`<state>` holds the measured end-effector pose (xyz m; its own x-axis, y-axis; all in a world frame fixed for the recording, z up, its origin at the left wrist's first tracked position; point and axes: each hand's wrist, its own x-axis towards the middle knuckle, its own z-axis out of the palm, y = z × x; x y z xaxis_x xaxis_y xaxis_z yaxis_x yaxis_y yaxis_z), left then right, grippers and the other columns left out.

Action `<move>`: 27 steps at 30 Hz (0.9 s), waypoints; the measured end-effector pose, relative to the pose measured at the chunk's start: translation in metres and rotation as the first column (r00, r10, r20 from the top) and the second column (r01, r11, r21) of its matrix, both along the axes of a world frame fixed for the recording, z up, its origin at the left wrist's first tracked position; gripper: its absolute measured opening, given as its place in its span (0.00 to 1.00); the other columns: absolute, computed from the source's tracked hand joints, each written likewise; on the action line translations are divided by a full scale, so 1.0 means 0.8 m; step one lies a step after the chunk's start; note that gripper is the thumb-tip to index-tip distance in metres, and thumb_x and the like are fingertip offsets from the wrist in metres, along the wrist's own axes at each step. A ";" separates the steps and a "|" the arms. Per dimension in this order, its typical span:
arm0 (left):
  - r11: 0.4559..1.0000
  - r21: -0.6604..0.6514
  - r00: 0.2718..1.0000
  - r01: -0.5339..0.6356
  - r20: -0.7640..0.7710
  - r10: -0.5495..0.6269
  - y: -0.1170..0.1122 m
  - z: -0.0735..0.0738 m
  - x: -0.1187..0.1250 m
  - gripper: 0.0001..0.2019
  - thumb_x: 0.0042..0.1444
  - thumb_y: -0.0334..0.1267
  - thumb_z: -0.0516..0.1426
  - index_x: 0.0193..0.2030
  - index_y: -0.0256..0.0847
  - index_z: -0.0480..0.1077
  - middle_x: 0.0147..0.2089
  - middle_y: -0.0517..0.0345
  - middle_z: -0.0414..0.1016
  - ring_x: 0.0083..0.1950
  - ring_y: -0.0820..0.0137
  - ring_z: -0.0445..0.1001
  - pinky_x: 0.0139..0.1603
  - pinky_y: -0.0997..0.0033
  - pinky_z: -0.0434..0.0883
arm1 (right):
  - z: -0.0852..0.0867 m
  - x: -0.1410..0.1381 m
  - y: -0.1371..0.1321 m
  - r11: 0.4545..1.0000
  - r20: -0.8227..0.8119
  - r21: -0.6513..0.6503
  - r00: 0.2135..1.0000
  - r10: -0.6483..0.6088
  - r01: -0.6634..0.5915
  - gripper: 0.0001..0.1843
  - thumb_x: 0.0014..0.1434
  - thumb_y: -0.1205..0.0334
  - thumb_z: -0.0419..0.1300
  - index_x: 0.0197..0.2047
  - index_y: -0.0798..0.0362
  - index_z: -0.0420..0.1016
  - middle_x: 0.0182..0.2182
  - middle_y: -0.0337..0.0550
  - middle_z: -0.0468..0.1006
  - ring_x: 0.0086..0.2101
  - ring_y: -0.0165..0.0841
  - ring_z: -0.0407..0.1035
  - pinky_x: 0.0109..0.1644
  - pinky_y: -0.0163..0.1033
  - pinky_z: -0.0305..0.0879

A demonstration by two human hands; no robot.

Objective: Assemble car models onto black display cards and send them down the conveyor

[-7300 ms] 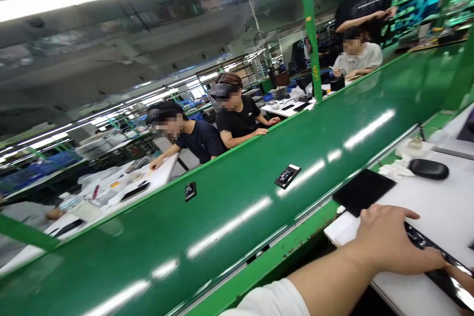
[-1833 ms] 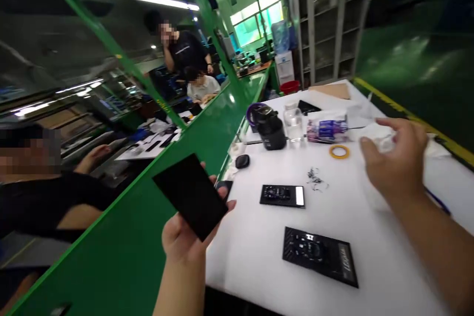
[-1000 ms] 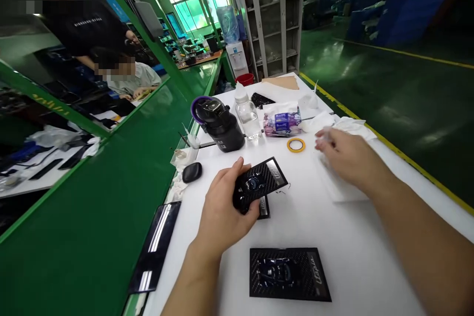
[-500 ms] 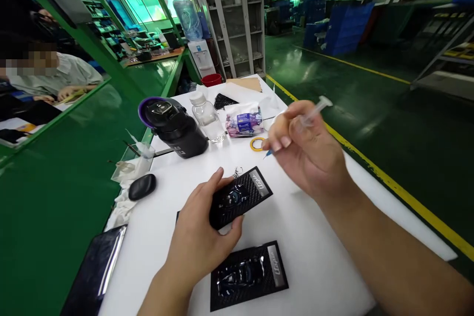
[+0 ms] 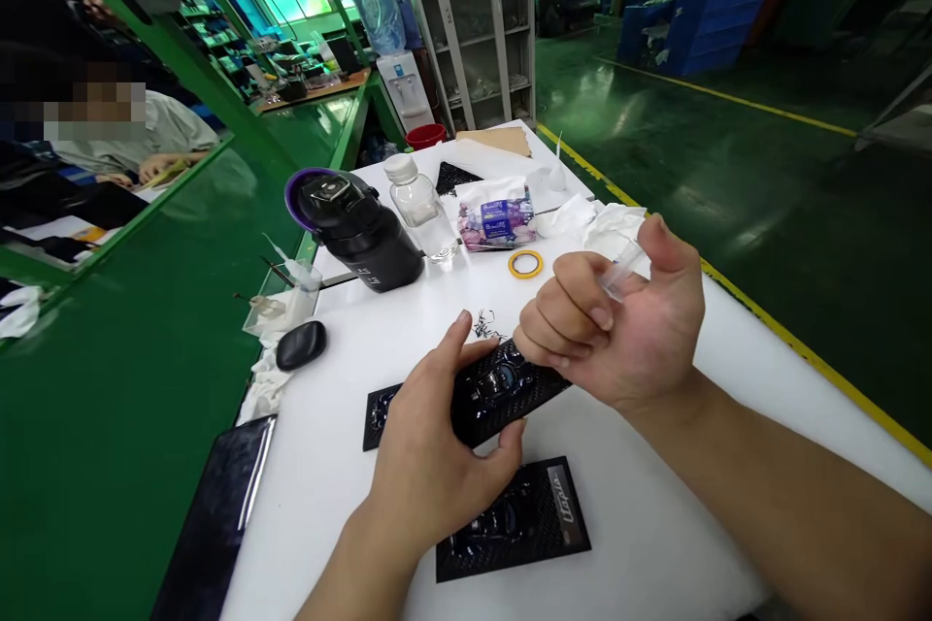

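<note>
My left hand (image 5: 429, 456) grips a black carbon-pattern phone case (image 5: 502, 390) above the white table (image 5: 677, 524). My right hand (image 5: 618, 330) is closed around a clear plastic syringe (image 5: 620, 272), its fingers curled right over the case's upper end. A second carbon-pattern case (image 5: 516, 524) lies flat on the table just below my left hand. Another one (image 5: 379, 405) lies partly hidden behind my left hand.
A black jug with purple lid (image 5: 356, 228), a clear bottle (image 5: 420, 209), a wipes packet (image 5: 497, 218), a yellow tape ring (image 5: 525, 264) and white cloths (image 5: 612, 221) stand behind. A black pebble-shaped object (image 5: 301, 346) and a dark panel (image 5: 218, 514) lie beside the green conveyor (image 5: 123, 349). A person sits across.
My right hand has brought the syringe down from mid-air to just above the case. My left hand has raised and tilted the case toward it.
</note>
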<state>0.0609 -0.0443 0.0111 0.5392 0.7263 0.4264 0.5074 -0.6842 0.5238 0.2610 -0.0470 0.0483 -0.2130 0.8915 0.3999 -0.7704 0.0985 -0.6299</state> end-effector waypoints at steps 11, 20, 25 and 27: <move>1.000 0.000 1.000 0.008 0.000 -0.008 -0.001 0.001 0.001 0.46 0.47 0.35 0.64 0.72 0.47 0.49 0.55 0.50 0.76 0.53 0.57 0.77 0.56 0.52 0.75 | -0.006 -0.001 0.003 1.000 0.043 -0.010 0.999 -0.012 0.012 0.35 0.63 0.31 0.48 0.17 0.50 0.56 0.13 0.32 0.49 0.16 0.28 0.45 0.22 0.34 0.49; 1.000 0.018 0.999 0.015 -0.032 -0.015 0.000 0.006 0.002 0.43 0.48 0.34 0.63 0.70 0.45 0.52 0.56 0.51 0.75 0.53 0.60 0.77 0.56 0.56 0.75 | -0.008 0.002 0.004 1.000 0.004 0.003 1.000 0.001 -0.001 0.34 0.64 0.34 0.50 0.17 0.51 0.57 0.13 0.32 0.50 0.16 0.28 0.46 0.22 0.34 0.50; 1.000 0.028 0.999 0.014 -0.036 -0.013 0.001 0.004 0.002 0.43 0.47 0.34 0.63 0.70 0.45 0.52 0.56 0.52 0.75 0.53 0.60 0.77 0.56 0.57 0.75 | -0.009 0.001 0.003 1.000 -0.011 -0.007 1.000 0.000 0.000 0.32 0.63 0.37 0.51 0.17 0.51 0.57 0.13 0.33 0.50 0.16 0.28 0.45 0.22 0.34 0.49; 0.999 0.033 0.999 0.013 -0.039 -0.012 0.001 0.004 0.002 0.42 0.47 0.34 0.63 0.70 0.45 0.53 0.56 0.52 0.76 0.53 0.60 0.77 0.56 0.57 0.75 | -0.010 0.000 0.003 1.000 -0.012 -0.006 1.000 0.000 0.000 0.32 0.63 0.38 0.52 0.17 0.51 0.57 0.13 0.33 0.50 0.16 0.28 0.45 0.22 0.35 0.49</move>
<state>0.0626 -0.0432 0.0143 0.5646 0.7050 0.4291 0.5179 -0.7075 0.4808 0.2608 -0.0447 0.0404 -0.2084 0.8937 0.3974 -0.7779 0.0948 -0.6212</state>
